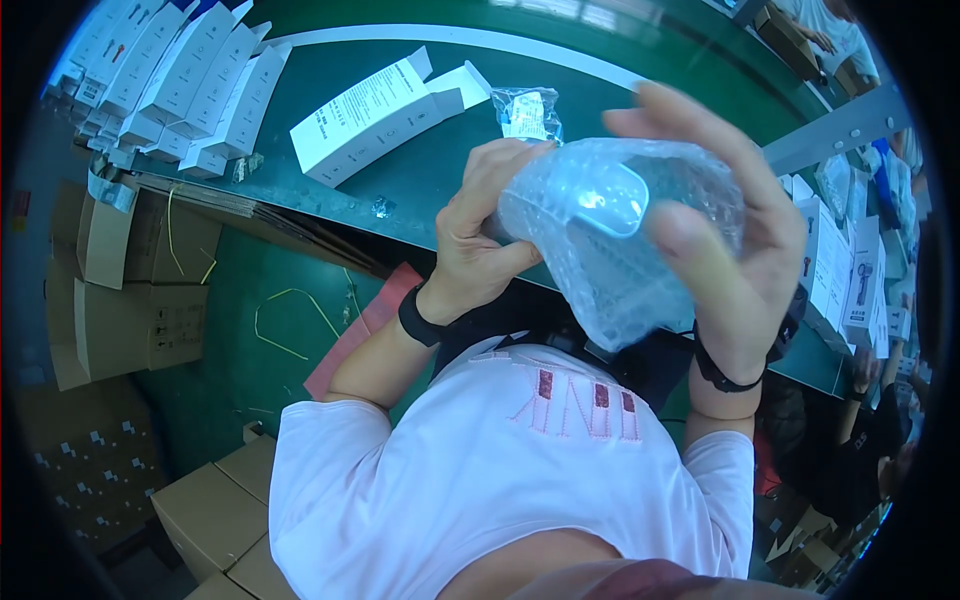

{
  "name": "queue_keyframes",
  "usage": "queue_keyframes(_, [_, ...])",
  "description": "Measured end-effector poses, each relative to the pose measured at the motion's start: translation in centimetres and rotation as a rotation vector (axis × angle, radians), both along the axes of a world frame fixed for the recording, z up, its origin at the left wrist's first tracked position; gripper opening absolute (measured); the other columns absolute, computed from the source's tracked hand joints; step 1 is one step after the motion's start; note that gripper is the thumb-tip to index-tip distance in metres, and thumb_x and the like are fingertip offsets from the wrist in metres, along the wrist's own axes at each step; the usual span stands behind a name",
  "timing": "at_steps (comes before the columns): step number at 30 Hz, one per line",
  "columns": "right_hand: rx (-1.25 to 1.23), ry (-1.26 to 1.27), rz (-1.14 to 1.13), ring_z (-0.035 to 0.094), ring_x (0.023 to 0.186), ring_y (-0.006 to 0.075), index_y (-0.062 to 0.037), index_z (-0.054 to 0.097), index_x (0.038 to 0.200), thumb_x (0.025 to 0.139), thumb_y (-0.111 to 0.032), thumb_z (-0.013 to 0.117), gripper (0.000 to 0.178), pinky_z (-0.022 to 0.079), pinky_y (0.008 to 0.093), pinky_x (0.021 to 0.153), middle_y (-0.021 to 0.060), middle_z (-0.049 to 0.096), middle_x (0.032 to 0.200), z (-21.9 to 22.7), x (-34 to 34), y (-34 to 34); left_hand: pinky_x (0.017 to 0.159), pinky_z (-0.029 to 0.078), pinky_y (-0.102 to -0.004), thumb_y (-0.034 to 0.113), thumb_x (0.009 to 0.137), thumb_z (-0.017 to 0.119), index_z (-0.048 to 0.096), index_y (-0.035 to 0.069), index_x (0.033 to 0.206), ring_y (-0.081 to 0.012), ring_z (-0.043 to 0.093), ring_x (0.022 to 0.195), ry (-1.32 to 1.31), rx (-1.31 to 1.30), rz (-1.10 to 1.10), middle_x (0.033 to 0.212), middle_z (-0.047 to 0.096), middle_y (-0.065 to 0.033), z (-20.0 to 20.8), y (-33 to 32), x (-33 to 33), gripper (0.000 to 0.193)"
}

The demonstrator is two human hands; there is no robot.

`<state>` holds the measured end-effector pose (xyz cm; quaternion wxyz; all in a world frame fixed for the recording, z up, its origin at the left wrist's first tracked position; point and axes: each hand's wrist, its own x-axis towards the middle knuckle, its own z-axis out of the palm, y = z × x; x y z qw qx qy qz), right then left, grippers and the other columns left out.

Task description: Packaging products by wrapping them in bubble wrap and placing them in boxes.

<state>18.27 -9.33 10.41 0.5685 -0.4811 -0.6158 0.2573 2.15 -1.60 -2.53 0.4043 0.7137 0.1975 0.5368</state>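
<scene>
Close in front of me is a clear bubble-wrap bag (625, 290) with a white, glossy, rounded object (612, 200) inside it. Only the object's rounded end shows plainly; its kind cannot be made out. My left hand (482, 220) grips the left side of the bag, fingers bent around its edge. On the other side my right hand (750, 240) wraps around the bag, its thumb in front and its fingers along the upper edge. Beyond my left hand lies a white printed carton (365, 120) on its side, its end flaps open. A small clear plastic packet (528, 113) lies beside it.
White cartons (190, 85) are stacked at the table's far left; more white cartons (845, 270) stand at the right. A metal post (840, 130) rises at the right. Brown cardboard boxes (150, 310) stand on the floor at left. Other people (845, 45) are at the right.
</scene>
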Motion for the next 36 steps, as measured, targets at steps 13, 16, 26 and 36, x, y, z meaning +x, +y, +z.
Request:
queue_keyframes(13, [-0.186, 0.317, 0.210, 0.063, 0.094, 0.0140, 0.0063, 0.066, 0.105, 0.086, -0.001, 0.052, 0.024, 0.049, 0.0263, 0.084, 0.0108, 0.068, 0.103, -1.8, -1.2, 1.9, 0.086, 0.046, -0.0342, -0.005, 0.060, 0.076, 0.065, 0.002, 0.120, -0.0274, 0.057, 0.101, -0.074, 0.214, 0.183, 0.108, 0.060, -0.0107, -0.8, 0.7, 0.1, 0.061])
queue_keyframes(16, [-0.182, 0.245, 0.231, 0.064, 0.094, 0.0144, 0.0065, 0.066, 0.108, 0.087, -0.002, 0.052, 0.027, 0.049, 0.0263, 0.085, 0.0115, 0.068, 0.105, -1.7, -1.2, 2.2, 0.086, 0.047, -0.0340, -0.002, 0.062, 0.078, 0.064, 0.002, 0.121, -0.0267, 0.057, 0.101, -0.111, 0.165, 0.179, 0.109, 0.060, -0.0111, -1.2, 0.5, 0.3, 0.061])
queue_keyframes(26, [-0.039, 0.001, 0.164, 0.061, 0.113, 0.0243, 0.0035, 0.049, 0.135, 0.085, -0.017, 0.053, 0.054, 0.045, 0.0357, 0.098, 0.0175, 0.063, 0.121, 1.9, -0.7, 1.3, 0.092, 0.046, -0.0316, 0.009, 0.069, 0.085, 0.061, 0.002, 0.125, -0.0219, 0.058, 0.108, 0.193, -0.058, -0.084, 0.122, 0.059, -0.0143, 2.6, 0.2, -2.3, 0.062])
queue_keyframes(36, [0.462, -0.371, -0.055, 0.056, 0.121, 0.0322, -0.0010, 0.051, 0.130, 0.085, -0.014, 0.060, 0.047, 0.040, 0.0444, 0.105, 0.0228, 0.058, 0.126, -0.1, 1.7, 1.5, 0.092, 0.046, -0.0309, 0.009, 0.065, 0.088, 0.060, 0.003, 0.127, -0.0208, 0.058, 0.110, -0.243, -0.117, -0.233, 0.124, 0.059, -0.0136, 1.3, 0.3, -1.4, 0.069])
